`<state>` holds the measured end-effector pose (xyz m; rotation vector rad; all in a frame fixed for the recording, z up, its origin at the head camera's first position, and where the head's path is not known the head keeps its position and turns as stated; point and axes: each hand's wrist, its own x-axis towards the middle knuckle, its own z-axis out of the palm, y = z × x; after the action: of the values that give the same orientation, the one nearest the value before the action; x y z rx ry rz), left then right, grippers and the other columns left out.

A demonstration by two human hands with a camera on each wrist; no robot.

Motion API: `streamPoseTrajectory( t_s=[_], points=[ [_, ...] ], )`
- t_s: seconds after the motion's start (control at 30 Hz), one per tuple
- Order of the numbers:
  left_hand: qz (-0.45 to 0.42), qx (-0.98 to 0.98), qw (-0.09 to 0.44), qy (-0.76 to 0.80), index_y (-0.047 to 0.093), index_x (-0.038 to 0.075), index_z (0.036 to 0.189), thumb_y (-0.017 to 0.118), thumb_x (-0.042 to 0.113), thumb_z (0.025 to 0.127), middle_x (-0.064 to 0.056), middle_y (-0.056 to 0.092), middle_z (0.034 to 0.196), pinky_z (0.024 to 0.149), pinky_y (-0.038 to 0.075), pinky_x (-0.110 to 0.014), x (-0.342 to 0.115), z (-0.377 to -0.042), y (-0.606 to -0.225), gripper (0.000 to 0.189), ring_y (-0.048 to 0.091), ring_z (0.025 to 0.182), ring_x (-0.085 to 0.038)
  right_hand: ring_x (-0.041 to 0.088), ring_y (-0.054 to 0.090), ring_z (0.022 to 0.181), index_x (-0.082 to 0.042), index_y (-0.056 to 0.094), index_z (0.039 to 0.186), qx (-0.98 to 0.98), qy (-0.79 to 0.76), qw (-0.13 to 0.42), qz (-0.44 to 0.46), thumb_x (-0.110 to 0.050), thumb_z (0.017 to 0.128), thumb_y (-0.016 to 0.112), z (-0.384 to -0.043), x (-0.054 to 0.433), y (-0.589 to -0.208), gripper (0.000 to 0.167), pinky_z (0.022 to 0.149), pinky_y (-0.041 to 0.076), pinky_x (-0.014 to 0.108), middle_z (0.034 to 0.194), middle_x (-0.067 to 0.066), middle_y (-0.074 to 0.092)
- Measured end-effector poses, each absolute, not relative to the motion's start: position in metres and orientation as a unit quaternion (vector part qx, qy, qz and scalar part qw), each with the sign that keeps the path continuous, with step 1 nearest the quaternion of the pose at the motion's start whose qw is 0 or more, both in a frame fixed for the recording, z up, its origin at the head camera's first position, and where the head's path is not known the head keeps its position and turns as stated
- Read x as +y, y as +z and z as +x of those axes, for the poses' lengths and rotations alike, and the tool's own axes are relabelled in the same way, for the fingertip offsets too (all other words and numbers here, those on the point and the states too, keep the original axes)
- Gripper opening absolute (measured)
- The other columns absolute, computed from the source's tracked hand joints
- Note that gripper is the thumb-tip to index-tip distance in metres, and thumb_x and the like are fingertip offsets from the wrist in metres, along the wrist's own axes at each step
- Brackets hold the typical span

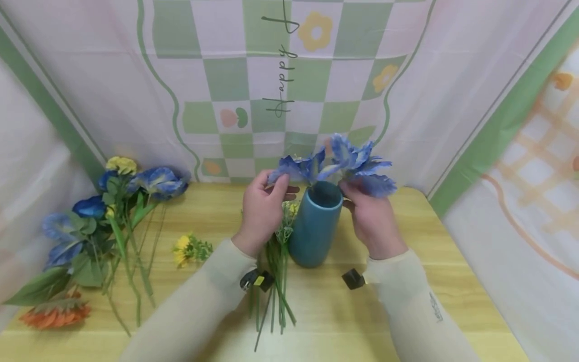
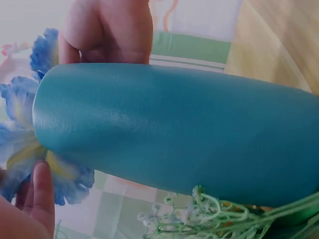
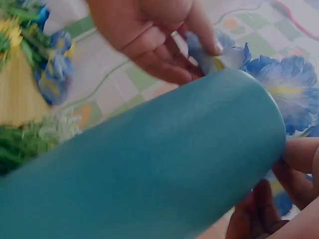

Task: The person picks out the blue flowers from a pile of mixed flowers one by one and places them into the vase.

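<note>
A teal vase (image 1: pixel 315 229) stands upright on the wooden table, with blue iris-like flowers leaning out of its mouth. My left hand (image 1: pixel 262 213) is at the left of the rim, pinching a petal of the left blue flower (image 1: pixel 300 170) between thumb and fingers. On the other side, my right hand (image 1: pixel 375 221) has its fingers bent under the right blue flower (image 1: pixel 357 156), at its lower petals beside the rim. In the right wrist view, the right fingertips (image 3: pixel 299 154) lie right at the vase's edge. The stems inside the vase are hidden.
Against the vase's left side lies a bunch of green stems (image 1: pixel 280 286) with small white blossoms. Farther left are a yellow flower sprig (image 1: pixel 192 250), a pile of blue flowers (image 1: pixel 160 182) and leaves, and an orange flower (image 1: pixel 56 314). A checked cloth (image 1: pixel 267 80) hangs behind the table.
</note>
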<state>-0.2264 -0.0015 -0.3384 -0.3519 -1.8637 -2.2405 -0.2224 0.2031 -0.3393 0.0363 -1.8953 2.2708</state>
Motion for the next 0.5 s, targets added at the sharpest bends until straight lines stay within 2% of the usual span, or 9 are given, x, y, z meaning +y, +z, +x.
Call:
streamPoseTrajectory(
  t_s=[0.2, 0.27, 0.37, 0.43, 0.5],
  points=[
    [-0.078, -0.661, 0.038, -0.746, 0.062, 0.003, 0.104, 0.054, 0.020, 0.105, -0.014, 0.069, 0.102, 0.078, 0.059, -0.034, -0.001, -0.233, -0.340, 0.020, 0.071, 0.090, -0.030, 0.021, 0.053, 0.105, -0.009, 0.055, 0.111, -0.592, 0.806, 0.006, 0.027, -0.005, 0.100, 0.056, -0.234, 0.201, -0.338, 0.011, 0.097, 0.043, 0.036, 0.108, 0.004, 0.053],
    [-0.065, -0.662, 0.017, -0.746, 0.064, 0.003, 0.106, 0.053, 0.022, 0.105, -0.016, 0.069, 0.101, 0.078, 0.059, -0.034, -0.001, -0.235, -0.342, 0.021, 0.071, 0.091, -0.032, 0.022, 0.050, 0.111, -0.008, 0.055, 0.108, -0.585, 0.810, -0.029, 0.024, -0.007, 0.102, 0.053, -0.234, 0.201, -0.339, 0.007, 0.100, 0.038, 0.037, 0.112, 0.005, 0.053],
    [-0.058, -0.646, -0.007, -0.761, 0.063, 0.002, 0.115, 0.052, 0.022, 0.106, -0.018, 0.066, 0.103, 0.080, 0.059, -0.036, -0.002, -0.235, -0.345, 0.025, 0.070, 0.095, -0.035, 0.026, 0.043, 0.121, -0.008, 0.058, 0.110, -0.586, 0.806, -0.080, 0.022, -0.013, 0.102, 0.053, -0.231, 0.203, -0.341, 0.010, 0.105, 0.030, 0.042, 0.122, 0.006, 0.052],
    [-0.058, -0.642, -0.014, -0.765, 0.059, 0.003, 0.126, 0.051, 0.023, 0.106, -0.017, 0.066, 0.108, 0.080, 0.059, -0.037, -0.003, -0.233, -0.347, 0.029, 0.069, 0.096, -0.034, 0.028, 0.038, 0.128, -0.008, 0.057, 0.118, -0.594, 0.798, -0.101, 0.027, -0.016, 0.103, 0.054, -0.228, 0.204, -0.342, 0.018, 0.108, 0.024, 0.046, 0.131, 0.007, 0.050],
    [-0.063, -0.636, -0.017, -0.769, 0.052, 0.004, 0.136, 0.049, 0.023, 0.107, -0.016, 0.065, 0.115, 0.081, 0.058, -0.038, -0.004, -0.231, -0.350, 0.035, 0.069, 0.097, -0.034, 0.030, 0.030, 0.136, -0.005, 0.050, 0.133, -0.595, 0.795, -0.112, 0.034, -0.018, 0.103, 0.053, -0.224, 0.207, -0.344, 0.033, 0.112, 0.018, 0.051, 0.141, 0.010, 0.044]
  ],
)
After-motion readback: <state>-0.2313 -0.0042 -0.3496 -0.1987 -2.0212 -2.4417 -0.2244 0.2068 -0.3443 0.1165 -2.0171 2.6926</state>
